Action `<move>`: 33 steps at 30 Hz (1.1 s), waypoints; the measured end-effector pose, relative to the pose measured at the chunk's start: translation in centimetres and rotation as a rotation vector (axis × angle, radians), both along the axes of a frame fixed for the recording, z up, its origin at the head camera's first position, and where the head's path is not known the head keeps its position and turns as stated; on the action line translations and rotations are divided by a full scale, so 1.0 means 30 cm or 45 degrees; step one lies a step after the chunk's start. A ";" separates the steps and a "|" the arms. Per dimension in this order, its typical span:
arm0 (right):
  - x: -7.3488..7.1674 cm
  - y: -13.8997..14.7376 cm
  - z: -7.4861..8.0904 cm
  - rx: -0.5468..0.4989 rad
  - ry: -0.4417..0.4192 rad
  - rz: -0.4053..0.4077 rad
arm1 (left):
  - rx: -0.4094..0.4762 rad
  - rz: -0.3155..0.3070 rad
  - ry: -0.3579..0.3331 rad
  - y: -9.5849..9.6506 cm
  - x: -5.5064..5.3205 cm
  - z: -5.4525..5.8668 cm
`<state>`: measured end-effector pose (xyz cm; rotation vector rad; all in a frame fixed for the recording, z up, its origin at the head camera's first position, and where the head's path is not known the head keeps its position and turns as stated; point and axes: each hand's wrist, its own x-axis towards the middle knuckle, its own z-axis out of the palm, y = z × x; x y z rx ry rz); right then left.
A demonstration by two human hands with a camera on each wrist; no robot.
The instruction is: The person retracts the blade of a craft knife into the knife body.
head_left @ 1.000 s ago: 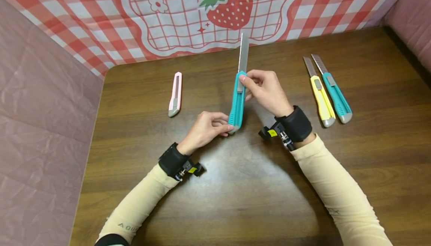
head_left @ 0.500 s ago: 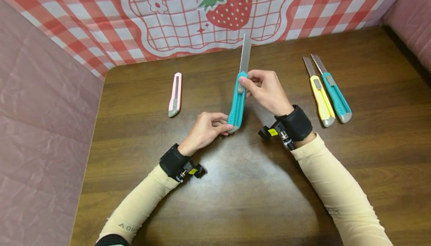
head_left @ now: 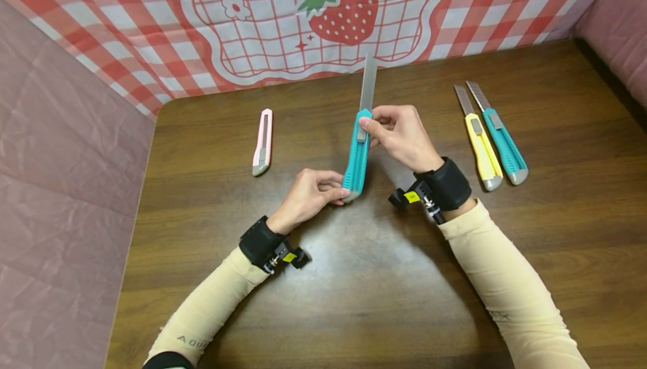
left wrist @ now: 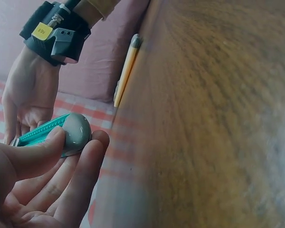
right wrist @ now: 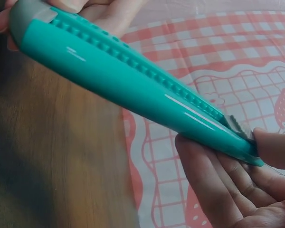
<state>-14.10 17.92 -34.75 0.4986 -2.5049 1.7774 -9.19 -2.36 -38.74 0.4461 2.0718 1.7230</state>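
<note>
A teal utility knife (head_left: 356, 158) is held between both hands above the middle of the table, its long blade (head_left: 368, 83) out and pointing away. My left hand (head_left: 306, 197) pinches its grey end cap (left wrist: 78, 133) between thumb and fingers. Near the blade end, my right hand (head_left: 401, 136) grips the handle, thumb beside the grey slider (right wrist: 238, 126). Left of the hands lies a pink utility knife (head_left: 263, 141) with no blade showing. To the right, a yellow utility knife (head_left: 483, 153) and a second teal one (head_left: 505, 147) lie side by side, blades out.
The brown wooden table (head_left: 323, 301) carries all the knives. Behind it hangs a red-and-white checked cloth (head_left: 263, 37) with a strawberry print. Pink fabric (head_left: 60, 189) drapes at the left side, and more pink cloth (head_left: 614, 37) at the right.
The held teal knife has tilted slightly, its blade tip shifting a little to the right and down. Both hands keep their hold; the other knives have not moved.
</note>
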 end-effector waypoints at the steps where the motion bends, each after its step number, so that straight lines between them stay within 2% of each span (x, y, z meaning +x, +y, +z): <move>1: -0.006 0.002 -0.012 -0.009 -0.007 0.000 | 0.011 0.008 -0.012 -0.002 -0.005 -0.015; 5: -0.016 0.003 -0.026 -0.054 -0.036 0.007 | 0.038 0.051 -0.042 -0.010 -0.024 -0.059; 11: -0.021 0.003 -0.026 -0.088 -0.050 -0.037 | 0.027 0.056 -0.011 -0.013 -0.031 -0.063; 16: -0.021 -0.003 -0.029 -0.128 -0.062 -0.035 | 0.054 0.059 -0.042 -0.013 -0.027 -0.042; 20: -0.023 -0.008 -0.038 -0.144 -0.064 -0.023 | 0.065 0.052 -0.046 -0.007 -0.011 0.006; 23: -0.023 -0.012 -0.044 -0.107 -0.062 -0.002 | 0.058 0.058 -0.038 -0.004 0.000 0.036; 30: -0.020 -0.016 -0.043 -0.047 -0.024 -0.015 | 0.049 0.057 -0.016 -0.001 0.004 0.038; 33: -0.018 -0.014 -0.039 -0.032 -0.018 -0.016 | 0.051 0.057 -0.013 -0.002 0.001 0.022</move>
